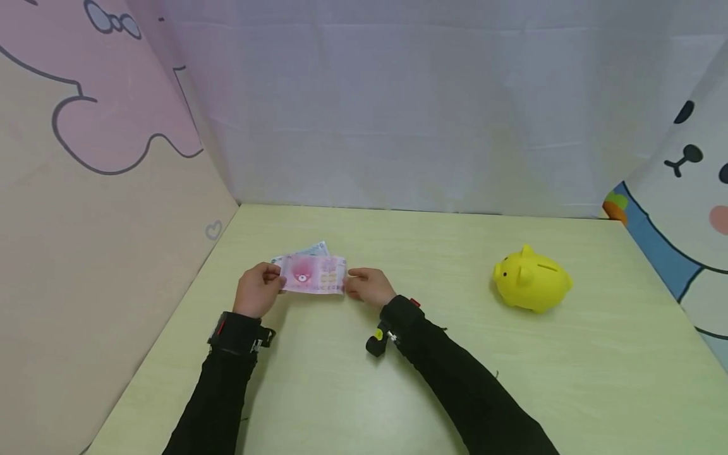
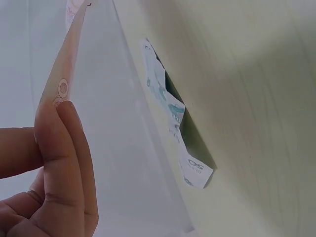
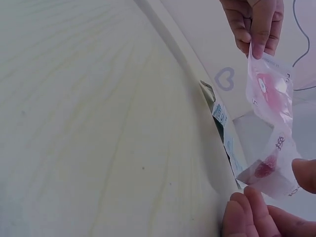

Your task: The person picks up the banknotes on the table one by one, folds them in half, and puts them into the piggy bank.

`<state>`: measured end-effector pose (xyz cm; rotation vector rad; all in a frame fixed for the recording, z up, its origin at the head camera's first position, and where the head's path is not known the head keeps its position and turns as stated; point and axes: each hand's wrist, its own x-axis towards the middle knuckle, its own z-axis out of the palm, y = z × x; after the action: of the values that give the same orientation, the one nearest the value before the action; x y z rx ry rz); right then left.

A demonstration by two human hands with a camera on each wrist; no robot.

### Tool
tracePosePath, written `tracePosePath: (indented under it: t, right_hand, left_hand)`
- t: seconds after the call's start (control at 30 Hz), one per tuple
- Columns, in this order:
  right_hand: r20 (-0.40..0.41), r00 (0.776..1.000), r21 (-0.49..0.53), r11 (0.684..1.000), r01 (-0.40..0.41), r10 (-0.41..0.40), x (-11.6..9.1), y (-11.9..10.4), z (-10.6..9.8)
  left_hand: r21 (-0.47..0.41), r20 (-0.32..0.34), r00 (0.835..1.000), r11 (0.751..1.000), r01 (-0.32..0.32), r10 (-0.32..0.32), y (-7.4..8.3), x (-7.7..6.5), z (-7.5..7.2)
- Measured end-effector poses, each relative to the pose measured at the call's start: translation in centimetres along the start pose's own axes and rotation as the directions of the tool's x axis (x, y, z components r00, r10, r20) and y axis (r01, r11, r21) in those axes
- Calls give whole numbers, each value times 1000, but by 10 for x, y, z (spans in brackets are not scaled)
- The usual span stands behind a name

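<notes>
A pink play banknote (image 1: 313,275) with a bear's face is held up above the table. My left hand (image 1: 257,291) pinches its left end between thumb and fingers, seen side-on in the left wrist view. At the note's right end is my right hand (image 1: 370,287). In the right wrist view its thumb (image 3: 305,175) and fingers (image 3: 249,212) stand apart around the note's creased end. Behind the pink note a blue-white play banknote (image 2: 170,111) lies on the table, creased and partly raised; the head view shows only its upper part.
On the right side of the table (image 1: 432,379) stands a yellow piggy bank (image 1: 533,280), facing left. A white curtain (image 1: 398,114) hangs behind the table, and a printed pink panel (image 1: 131,114) borders the left side.
</notes>
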<state>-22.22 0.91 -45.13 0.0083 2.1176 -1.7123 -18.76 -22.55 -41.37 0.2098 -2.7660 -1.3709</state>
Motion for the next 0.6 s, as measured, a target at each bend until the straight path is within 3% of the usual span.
tracePosePath:
  t: [0.4, 0.6]
  right_hand:
    - [-79, 996, -109, 993, 35, -44, -4, 3, -17]
    - [-93, 994, -71, 996, 45, -52, -8, 5, -30]
  left_hand:
    - [-58, 11, 999, 998, -39, 40, 3, 2, 13]
    - [-93, 17, 999, 995, -44, 45, 10, 1, 19]
